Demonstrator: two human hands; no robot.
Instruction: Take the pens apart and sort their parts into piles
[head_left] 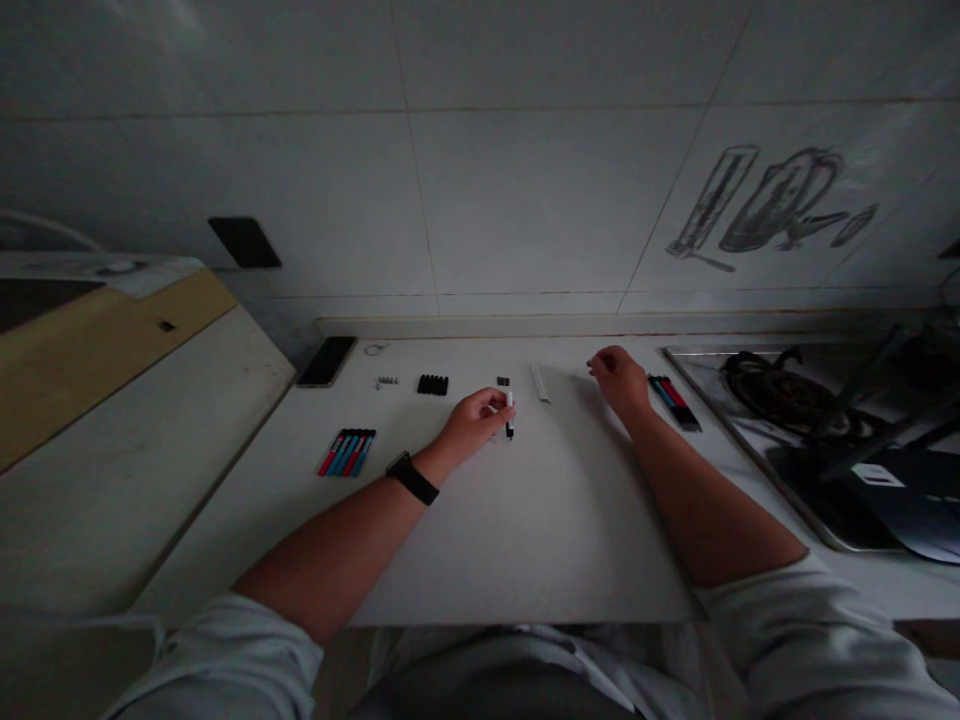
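My left hand [474, 420], with a dark watch on its wrist, is closed around a small white marker [510, 402] with a black lower end, held upright over the white counter. My right hand [621, 382] is raised to the right, its fingertips pinched together. Whatever they may hold is too small to make out. Between the hands lie thin white sticks [540, 384]. A small dark piece [503, 381] lies just behind the white marker. Close to my right forearm are red, blue and black markers [675, 402].
On the left lie a row of red and blue markers [346, 453], black caps [433, 385], small metallic parts [387, 381], a ring-like item [376, 349] and a phone [327, 361]. A gas stove [780, 400] borders the right side; a tiled wall [517, 200] rises behind.
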